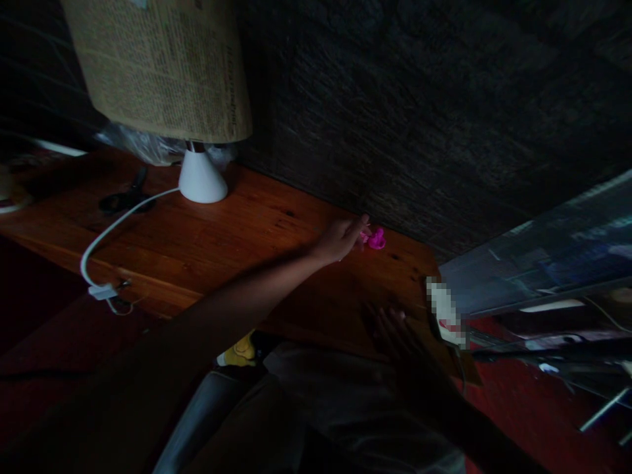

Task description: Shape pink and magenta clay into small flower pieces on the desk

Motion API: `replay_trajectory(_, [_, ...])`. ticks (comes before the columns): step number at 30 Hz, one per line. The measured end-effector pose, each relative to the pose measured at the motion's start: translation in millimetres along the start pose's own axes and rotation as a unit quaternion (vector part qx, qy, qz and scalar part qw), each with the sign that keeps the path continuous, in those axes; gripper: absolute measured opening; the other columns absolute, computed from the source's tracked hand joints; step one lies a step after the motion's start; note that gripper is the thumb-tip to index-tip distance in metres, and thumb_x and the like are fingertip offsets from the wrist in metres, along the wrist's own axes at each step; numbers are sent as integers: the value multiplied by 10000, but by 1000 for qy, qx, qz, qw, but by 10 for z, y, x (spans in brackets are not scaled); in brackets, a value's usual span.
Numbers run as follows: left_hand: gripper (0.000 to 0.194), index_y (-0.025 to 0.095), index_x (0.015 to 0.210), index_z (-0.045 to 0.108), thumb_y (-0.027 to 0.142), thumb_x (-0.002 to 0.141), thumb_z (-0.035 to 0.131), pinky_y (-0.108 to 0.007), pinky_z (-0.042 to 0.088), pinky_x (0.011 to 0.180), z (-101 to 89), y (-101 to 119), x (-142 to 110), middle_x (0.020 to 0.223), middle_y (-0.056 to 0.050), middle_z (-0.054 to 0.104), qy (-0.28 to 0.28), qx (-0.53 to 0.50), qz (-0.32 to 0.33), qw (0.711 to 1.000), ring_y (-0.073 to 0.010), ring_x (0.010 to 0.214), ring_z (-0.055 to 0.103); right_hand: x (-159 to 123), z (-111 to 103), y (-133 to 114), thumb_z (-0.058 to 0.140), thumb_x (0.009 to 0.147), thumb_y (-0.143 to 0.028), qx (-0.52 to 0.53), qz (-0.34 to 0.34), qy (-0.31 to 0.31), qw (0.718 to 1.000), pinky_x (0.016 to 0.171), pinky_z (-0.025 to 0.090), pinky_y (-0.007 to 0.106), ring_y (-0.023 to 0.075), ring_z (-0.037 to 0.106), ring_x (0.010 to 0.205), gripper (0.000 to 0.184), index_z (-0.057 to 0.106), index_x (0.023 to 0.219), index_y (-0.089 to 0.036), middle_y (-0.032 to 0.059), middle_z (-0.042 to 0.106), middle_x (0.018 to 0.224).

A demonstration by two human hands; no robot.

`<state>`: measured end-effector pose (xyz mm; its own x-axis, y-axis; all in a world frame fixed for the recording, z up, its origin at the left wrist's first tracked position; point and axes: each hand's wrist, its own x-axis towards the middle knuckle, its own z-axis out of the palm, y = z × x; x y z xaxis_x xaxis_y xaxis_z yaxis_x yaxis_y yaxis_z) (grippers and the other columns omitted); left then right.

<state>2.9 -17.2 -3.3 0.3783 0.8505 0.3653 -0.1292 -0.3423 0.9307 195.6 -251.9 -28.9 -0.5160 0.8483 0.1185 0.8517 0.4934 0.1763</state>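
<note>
Near the wall, my left hand [340, 239] reaches over the wooden table [237, 230], its fingers curled at a small, bright pink, crumpled thing [376, 239]. That thing looks like a flower or a bunched scrap of cloth or paper; its kind is unclear. Part of it is hidden behind the fingers. Closer to my body, my right hand [395, 332] lies low at the table's front edge with its fingers stretched out and holds nothing visible. Deep shadow covers most of that hand.
A lamp with a white base [202, 178] and newsprint shade [168, 72] stands at left, its white cable [91, 247] hanging over the front edge. Black scissors [126, 199] lie beside it. A blurred-out pale object [446, 313] lies at the right end. Dark stone wall [370, 118] runs behind.
</note>
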Motion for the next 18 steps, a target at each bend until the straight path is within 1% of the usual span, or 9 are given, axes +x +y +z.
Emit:
replay_trajectory(3, [603, 137, 858, 736, 564, 980, 329, -219, 450, 606, 13, 2, -1, 555, -19, 652, -4, 4, -1, 1000, -108, 549, 600, -273, -102, -53, 510, 927, -419, -16, 5, -18, 1000, 1081, 427, 561, 331, 195, 1514, 828, 102, 1596, -152, 141, 246, 1629])
replay_trajectory(5, [603, 138, 852, 735, 561, 982, 326, -218, 448, 603, 14, 3, -1, 562, -20, 661, -3, 7, -5, 1000, -108, 546, 602, -231, -98, -55, 516, 926, -429, -14, 8, -28, 999, 1102, 403, 565, 328, 211, 1510, 827, 108, 1597, -168, 133, 256, 1626])
replay_trajectory(7, [607, 139, 844, 734, 562, 983, 322, -220, 441, 582, 9, 1, 0, 562, -20, 663, -3, 12, -7, 1000, -107, 528, 592, 2, -42, -33, 506, 936, -442, -3, 6, -31, 999, 1132, 366, 567, 331, 222, 1505, 829, 101, 1594, -139, 156, 291, 1609])
replay_trajectory(9, [612, 141, 824, 729, 568, 981, 320, -221, 435, 567, 0, -5, 3, 554, -20, 658, -3, 19, -3, 1000, -107, 514, 581, 365, 20, 3, 464, 966, -433, 8, -22, -21, 1000, 1156, 313, 595, 341, 236, 1499, 754, 166, 1585, -123, 182, 335, 1584])
replay_trajectory(11, [617, 140, 811, 723, 572, 981, 317, -221, 432, 564, -15, -14, 6, 549, -21, 651, -2, 26, 3, 1000, -104, 507, 570, 740, 46, 49, 418, 987, -440, 35, 8, -27, 999, 1187, 244, 604, 340, 186, 1513, 685, 254, 1563, -108, 182, 298, 1600])
replay_trajectory(13, [621, 139, 810, 717, 577, 980, 311, -220, 431, 560, -33, -22, 11, 553, -21, 650, 1, 26, 7, 1000, -101, 500, 563, 1002, 31, 114, 350, 1011, -442, 95, -4, -49, 994, 1206, 239, 560, 301, 171, 1521, 639, 291, 1550, -104, 173, 256, 1619])
replay_trajectory(15, [622, 139, 814, 712, 582, 979, 308, -219, 436, 559, -48, -26, 16, 566, -25, 659, 7, 18, 3, 1000, -101, 507, 570, 1082, -5, 204, 297, 1024, -455, 160, 12, -68, 985, 1196, 305, 491, 260, 231, 1509, 642, 239, 1567, -119, 161, 231, 1630])
replay_trajectory(16, [622, 138, 813, 710, 585, 977, 309, -217, 441, 564, -50, -27, 19, 573, -29, 664, 12, 13, -1, 1000, -102, 519, 580, 1057, -25, 256, 271, 1030, -454, 187, 33, -70, 979, 1183, 340, 471, 245, 263, 1499, 634, 216, 1575, -134, 153, 263, 1623])
replay_trajectory(18, [616, 134, 825, 708, 586, 976, 317, -216, 451, 578, -43, -25, 23, 583, -34, 674, 16, 2, -11, 1000, -107, 543, 602, 929, -73, 362, 248, 1039, -438, 230, 72, -70, 968, 1163, 376, 458, 224, 349, 1465, 605, 224, 1575, -159, 143, 458, 1528])
